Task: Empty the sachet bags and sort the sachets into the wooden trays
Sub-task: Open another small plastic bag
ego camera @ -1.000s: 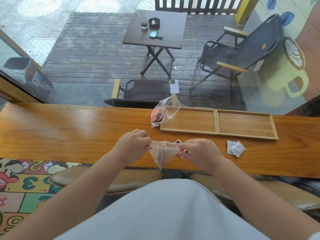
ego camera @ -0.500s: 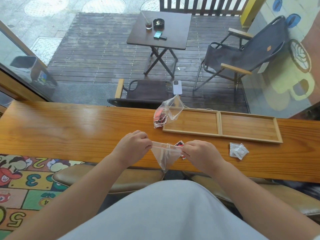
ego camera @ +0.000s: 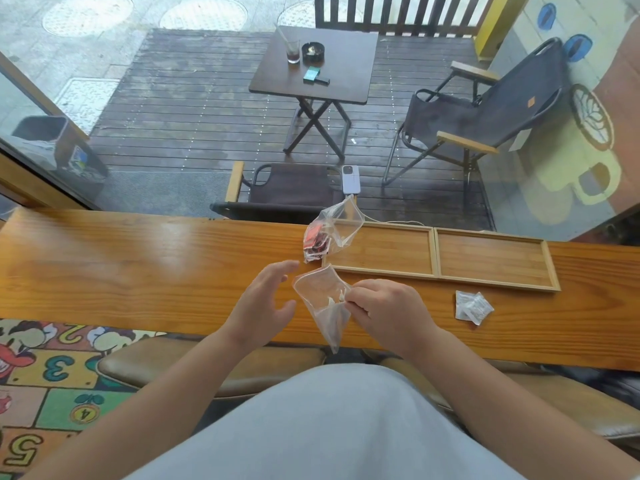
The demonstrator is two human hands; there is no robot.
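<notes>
My right hand [ego camera: 384, 308] pinches a clear plastic bag [ego camera: 323, 303] by its rim above the near edge of the wooden counter [ego camera: 138, 265]; the bag hangs down and looks see-through with nothing clear inside. My left hand [ego camera: 268, 299] is open beside it, fingers spread, not touching it. A second clear bag with red and black sachets [ego camera: 323, 233] leans at the left end of two joined wooden trays [ego camera: 436, 251], both bare. A small pile of white sachets [ego camera: 472, 306] lies on the counter to the right of my right hand.
A phone [ego camera: 350, 179] stands against the window glass behind the trays, with a white cable running from it. Padded stools [ego camera: 207, 362] sit under the counter. Beyond the glass are a deck, a small table and chairs.
My left hand has let go of the clear bag's rim and opened, moving slightly left. The right hand still holds the bag, now lifted and tilted. The red sachet near its fingers is no longer visible.
</notes>
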